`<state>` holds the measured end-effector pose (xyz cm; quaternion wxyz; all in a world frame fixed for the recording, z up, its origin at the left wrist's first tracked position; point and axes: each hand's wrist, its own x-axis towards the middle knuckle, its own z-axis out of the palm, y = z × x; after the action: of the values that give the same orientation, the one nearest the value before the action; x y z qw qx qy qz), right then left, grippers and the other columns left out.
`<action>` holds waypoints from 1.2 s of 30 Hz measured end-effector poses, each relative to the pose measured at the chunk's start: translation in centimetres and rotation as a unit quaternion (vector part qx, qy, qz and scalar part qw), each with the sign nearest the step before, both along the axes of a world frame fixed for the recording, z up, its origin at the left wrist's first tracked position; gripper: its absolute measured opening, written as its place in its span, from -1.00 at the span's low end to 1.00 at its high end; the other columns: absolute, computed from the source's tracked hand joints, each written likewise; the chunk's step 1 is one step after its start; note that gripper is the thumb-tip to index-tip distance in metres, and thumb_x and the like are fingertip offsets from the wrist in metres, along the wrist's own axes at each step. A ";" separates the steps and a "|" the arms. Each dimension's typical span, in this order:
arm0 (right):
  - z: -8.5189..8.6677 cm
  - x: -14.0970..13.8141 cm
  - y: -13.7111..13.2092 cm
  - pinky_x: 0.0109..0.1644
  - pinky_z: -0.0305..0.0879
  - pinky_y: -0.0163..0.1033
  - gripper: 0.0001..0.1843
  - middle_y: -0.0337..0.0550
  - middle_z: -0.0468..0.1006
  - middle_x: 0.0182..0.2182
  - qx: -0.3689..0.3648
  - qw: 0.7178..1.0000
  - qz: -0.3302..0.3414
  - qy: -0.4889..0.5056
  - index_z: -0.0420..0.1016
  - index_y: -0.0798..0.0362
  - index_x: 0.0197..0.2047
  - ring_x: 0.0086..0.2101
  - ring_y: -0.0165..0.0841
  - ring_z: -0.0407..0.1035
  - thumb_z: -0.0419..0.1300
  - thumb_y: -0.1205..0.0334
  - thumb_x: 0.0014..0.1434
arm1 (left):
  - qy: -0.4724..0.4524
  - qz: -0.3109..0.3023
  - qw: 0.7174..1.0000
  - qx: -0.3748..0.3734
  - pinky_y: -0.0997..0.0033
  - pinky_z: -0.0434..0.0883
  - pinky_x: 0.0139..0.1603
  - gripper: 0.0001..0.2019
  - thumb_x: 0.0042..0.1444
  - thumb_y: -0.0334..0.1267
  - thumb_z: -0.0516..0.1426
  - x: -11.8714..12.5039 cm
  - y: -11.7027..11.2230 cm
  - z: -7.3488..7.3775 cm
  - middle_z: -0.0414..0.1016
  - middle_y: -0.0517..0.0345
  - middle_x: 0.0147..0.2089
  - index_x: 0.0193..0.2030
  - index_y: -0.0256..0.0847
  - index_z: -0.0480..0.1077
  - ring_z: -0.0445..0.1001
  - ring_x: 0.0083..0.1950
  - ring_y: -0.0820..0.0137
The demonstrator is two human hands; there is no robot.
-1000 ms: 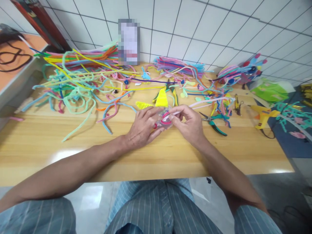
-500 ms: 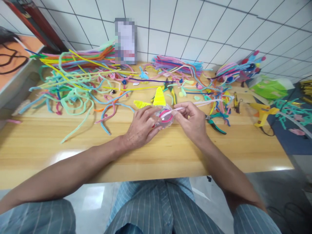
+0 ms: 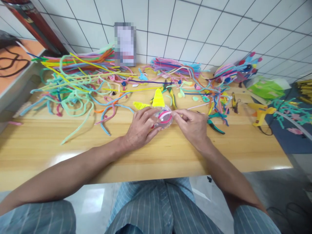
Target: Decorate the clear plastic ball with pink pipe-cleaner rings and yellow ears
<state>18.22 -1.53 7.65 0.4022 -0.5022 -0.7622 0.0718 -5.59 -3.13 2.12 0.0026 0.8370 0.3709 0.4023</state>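
Note:
My left hand (image 3: pixel 140 128) is closed round a small clear round holder (image 3: pixel 164 118) with pink pipe cleaner coiled on it, resting on the wooden table (image 3: pixel 73 156). My right hand (image 3: pixel 192 125) pinches a pale pink pipe cleaner (image 3: pixel 198 105) right beside the holder; the stem runs off to the right from my fingers. Two yellow fuzzy shapes (image 3: pixel 158 98) lie just behind the holder.
A big tangle of coloured pipe cleaners (image 3: pixel 75 81) covers the back left of the table, with more bundles (image 3: pixel 175 66) at the back middle. Green-handled pliers (image 3: pixel 214 125) lie right of my hand. A yellow glue gun (image 3: pixel 260 113) sits at the right edge.
My right hand has moved down and in towards the holder, drawing the pale pink pipe cleaner closer round it. My left hand has stayed on the holder.

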 end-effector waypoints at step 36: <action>-1.0 1.1 1.5 -0.07 0.43 -0.11 -0.89 -0.20 0.71 -0.30 0.068 0.994 0.064 -0.049 0.64 -0.07 -0.18 -0.26 -0.25 0.51 0.28 0.32 0.36 | -0.031 -0.012 0.999 0.009 -0.16 0.41 0.38 -0.71 0.41 -0.20 0.25 0.0 0.1 -0.2 0.51 -0.17 0.40 0.18 -0.07 0.31 0.45 0.42 0.02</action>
<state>19.29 -0.08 6.68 0.3923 -0.4268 -0.8146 0.0202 -5.63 -3.04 1.92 0.0113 0.8283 0.3568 0.4318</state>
